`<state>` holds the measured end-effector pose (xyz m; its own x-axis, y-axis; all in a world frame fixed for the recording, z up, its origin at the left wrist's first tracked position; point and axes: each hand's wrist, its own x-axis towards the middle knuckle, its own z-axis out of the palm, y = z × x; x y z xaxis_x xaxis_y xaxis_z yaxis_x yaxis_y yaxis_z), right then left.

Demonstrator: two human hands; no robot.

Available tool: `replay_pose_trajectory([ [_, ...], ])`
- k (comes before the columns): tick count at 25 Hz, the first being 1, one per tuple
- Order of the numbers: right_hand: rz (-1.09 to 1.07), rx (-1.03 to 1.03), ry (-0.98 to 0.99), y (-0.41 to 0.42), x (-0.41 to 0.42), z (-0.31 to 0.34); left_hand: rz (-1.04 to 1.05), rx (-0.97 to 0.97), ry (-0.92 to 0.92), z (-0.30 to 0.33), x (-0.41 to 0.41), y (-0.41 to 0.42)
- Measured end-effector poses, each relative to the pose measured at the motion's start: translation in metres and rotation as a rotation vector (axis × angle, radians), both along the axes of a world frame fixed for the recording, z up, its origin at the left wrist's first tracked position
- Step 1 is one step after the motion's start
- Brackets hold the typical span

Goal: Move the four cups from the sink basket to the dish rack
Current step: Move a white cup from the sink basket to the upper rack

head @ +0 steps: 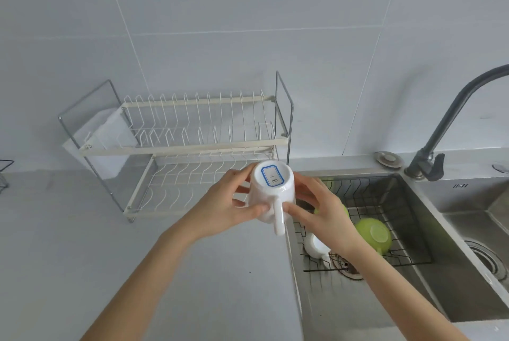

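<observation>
2 hands (pixel 220 207) grip 1 white mug (pixel 271 192)

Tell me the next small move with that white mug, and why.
Probably carry the white mug a little forward and left, then lower it onto the dish rack's lower tier. Both the left hand and right hand hold it upside down, just in front of the bare rack, while other cups wait in the sink basket.

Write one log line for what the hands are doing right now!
both hands: left hand, right hand hold white cup upside down | dish rack: no cups | sink basket: cups remain
</observation>
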<state>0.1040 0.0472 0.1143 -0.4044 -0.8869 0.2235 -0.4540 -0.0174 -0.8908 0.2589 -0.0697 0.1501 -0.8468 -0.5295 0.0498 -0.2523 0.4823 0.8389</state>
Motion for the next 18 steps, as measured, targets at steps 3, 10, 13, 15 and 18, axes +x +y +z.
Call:
replay_pose_trajectory([
  [3, -0.004, -0.031, -0.006, -0.011, 0.009, 0.02, -0.017, -0.103, 0.048, 0.018, 0.004, -0.016],
  [10, 0.05, -0.014, 0.129, -0.051, -0.003, 0.102, 0.003, -0.264, 0.123, 0.082, -0.004, -0.066],
  [13, 0.047, 0.062, 0.285, -0.078, -0.014, 0.142, 0.041, -0.315, 0.146, 0.108, -0.017, -0.093],
  [15, 0.062, 0.131, 0.378, -0.098, -0.021, 0.16, 0.058, -0.352, 0.124, 0.118, -0.027, -0.109],
  [18, 0.1, 0.231, 0.517, -0.128, -0.033, 0.174, 0.061, -0.366, 0.067, 0.125, -0.04, -0.134],
])
